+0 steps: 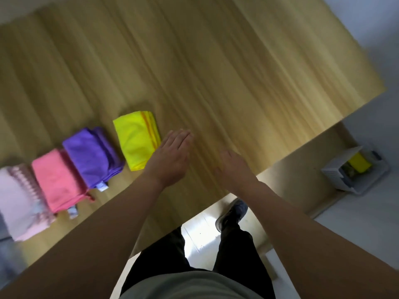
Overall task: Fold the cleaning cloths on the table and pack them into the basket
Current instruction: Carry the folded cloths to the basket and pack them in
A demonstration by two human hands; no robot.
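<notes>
Both hands hover flat and empty over the table [237,61], the left hand [170,158] just beside the folded yellow cloth [136,139]. Purple [90,156], pink [58,180] and pale [19,201] folded cloths run on leftward. The basket [354,171] sits on the floor, well right of the right hand [233,169], beyond the table's edge.

The surface [216,72] lies bare across upper and right frame; four folded cloths [90,156] line the left edge.

Bare forearms; black trousers [235,251]; dark shoe [232,213]; grey top [187,285].
</notes>
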